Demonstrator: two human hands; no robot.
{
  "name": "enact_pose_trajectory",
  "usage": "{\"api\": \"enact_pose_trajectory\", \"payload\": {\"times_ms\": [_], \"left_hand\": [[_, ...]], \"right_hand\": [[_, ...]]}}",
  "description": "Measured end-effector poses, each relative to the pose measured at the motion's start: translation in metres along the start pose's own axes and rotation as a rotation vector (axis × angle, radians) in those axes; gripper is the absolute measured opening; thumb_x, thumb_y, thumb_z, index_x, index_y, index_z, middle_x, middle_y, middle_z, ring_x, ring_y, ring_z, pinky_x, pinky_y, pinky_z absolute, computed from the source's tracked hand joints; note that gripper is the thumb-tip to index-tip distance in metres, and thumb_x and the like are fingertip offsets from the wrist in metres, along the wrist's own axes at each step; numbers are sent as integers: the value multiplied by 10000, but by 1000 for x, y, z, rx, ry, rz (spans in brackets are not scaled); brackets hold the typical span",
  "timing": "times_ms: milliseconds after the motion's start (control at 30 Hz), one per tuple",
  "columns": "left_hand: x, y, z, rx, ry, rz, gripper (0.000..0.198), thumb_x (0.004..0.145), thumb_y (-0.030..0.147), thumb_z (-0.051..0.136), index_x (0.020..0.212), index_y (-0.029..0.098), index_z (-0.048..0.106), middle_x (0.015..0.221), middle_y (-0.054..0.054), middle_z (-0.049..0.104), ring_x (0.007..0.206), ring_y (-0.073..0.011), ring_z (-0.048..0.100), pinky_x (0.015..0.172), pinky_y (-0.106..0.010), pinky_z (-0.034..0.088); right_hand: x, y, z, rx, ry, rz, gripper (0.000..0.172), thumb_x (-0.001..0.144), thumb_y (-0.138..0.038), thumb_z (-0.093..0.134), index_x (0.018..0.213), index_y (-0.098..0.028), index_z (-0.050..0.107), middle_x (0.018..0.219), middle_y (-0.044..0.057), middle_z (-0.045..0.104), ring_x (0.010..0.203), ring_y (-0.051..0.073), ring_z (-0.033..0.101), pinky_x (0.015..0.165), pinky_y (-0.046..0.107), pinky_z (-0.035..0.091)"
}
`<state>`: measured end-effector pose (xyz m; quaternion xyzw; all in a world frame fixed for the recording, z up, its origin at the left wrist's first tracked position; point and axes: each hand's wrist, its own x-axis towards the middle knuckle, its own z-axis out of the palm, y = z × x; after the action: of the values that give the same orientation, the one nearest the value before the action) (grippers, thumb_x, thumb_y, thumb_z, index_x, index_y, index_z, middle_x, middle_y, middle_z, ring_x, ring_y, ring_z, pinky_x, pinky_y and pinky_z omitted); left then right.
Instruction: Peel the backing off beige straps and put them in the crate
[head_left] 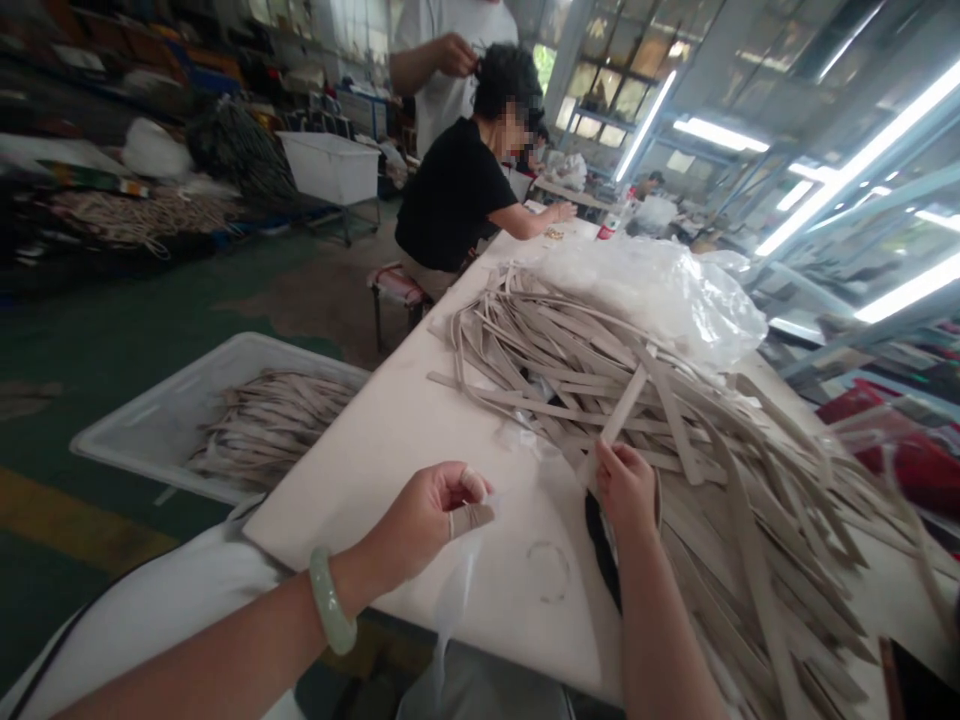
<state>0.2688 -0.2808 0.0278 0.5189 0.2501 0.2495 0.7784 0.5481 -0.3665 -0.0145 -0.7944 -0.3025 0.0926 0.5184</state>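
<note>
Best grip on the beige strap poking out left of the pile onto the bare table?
Pinch the free end of the beige strap between thumb and finger, coming from the left, over the white table. That end lies flat and clear, so it's easy to reach, while the strap's other end runs under the pile of straps.

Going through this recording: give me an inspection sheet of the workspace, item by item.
surface: white table.
job's things: loose pile of beige strips; more strips in a white tub beside the table.
clutter: clear plastic bag beyond the pile.
grippers: left hand pinches a short beige strip; right hand grips a long beige strip.
cables: nothing seen.
surroundings: seated co-worker, standing person, fluorescent lights.
</note>
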Motion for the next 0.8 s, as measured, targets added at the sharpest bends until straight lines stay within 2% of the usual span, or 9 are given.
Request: {"api": "enact_pose_trajectory", "payload": {"times_ms": [67, 133, 200, 267, 333, 400, 500, 633, 800], "left_hand": [[1, 0, 1, 18, 16, -36, 308, 666, 337, 830, 739, 147, 600, 797, -43, 667, 777, -162, 606, 744, -261, 448], [2, -2, 2, 65, 14, -66, 258, 708, 331, 794, 799, 142, 644, 779, -49, 681, 761, -163, 608, 738, -259, 443], [3, -6, 3, 121, 0, -88, 207, 744, 317, 755, 796, 132, 679, 775, -48, 680, 742, -152, 586, 716, -244, 430], [5, -12, 3, 169, -9, -118, 205, 764, 326, 730, 751, 126, 687, 757, -39, 666, 717, -141, 558, 688, -235, 416], [6, -19, 4, 197, -24, -151, 252, 755, 363, 740, 707, 125, 671, 694, -19, 630, 661, -127, 521, 640, -230, 395], [7, -25, 5, 222, -40, -167, 312, 709, 393, 781, 646, 128, 628, 623, 1, 576, 608, -115, 482, 594, -226, 369], [8, -31, 7, 278, -42, -157, 342, 660, 395, 822, 627, 134, 604, 633, -10, 582, 618, -126, 499, 594, -232, 380], [8, -35, 9, 362, -45, -194, 321, 669, 410, 815, 674, 134, 650, 700, -49, 635, 669, -161, 549, 622, -252, 417], [9, -37, 11, 366, -44, -259, 313, 673, 403, 806, 657, 133, 649, 666, -22, 595, 651, -148, 519, 602, -246, 401]], "right_hand": [[-9, -8, 0, 189, -118, 21, 468, 781, -682, 505, 661, -240, 410, 498, -85, 308, 374, 78, 243, 378, 225, 265], [-21, -16, 3, 482, -328, 101, 437, 764, -620, 596, 682, -234, 408, 527, -101, 282, 364, 47, 170, 351, 191, 213], [-34, -25, 8, 762, -554, 203, 370, 736, -489, 711, 715, -221, 458, 544, -100, 331, 352, 24, 182, 339, 166, 179], [-46, -31, 14, 853, -669, 261, 319, 720, -406, 764, 726, -203, 517, 570, -76, 426, 351, 20, 283, 332, 159, 212], [-55, -36, 19, 835, -661, 259, 298, 710, -388, 789, 722, -187, 569, 623, -40, 510, 386, 38, 388, 340, 170, 293], [-60, -38, 23, 826, -598, 225, 284, 703, -381, 805, 726, -181, 605, 683, -18, 556, 423, 52, 443, 361, 188, 367], [-64, -37, 22, 835, -502, 129, 225, 736, -344, 794, 789, -189, 640, 740, -6, 583, 483, 77, 510, 411, 210, 446], [-68, -37, 14, 810, -474, 5, 146, 795, -292, 752, 833, -196, 648, 765, 10, 608, 524, 106, 568, 428, 230, 481], [-78, -47, 6, 746, -529, -93, 57, 850, -236, 689, 853, -195, 649, 772, 15, 607, 492, 106, 591, 409, 229, 493]]}}
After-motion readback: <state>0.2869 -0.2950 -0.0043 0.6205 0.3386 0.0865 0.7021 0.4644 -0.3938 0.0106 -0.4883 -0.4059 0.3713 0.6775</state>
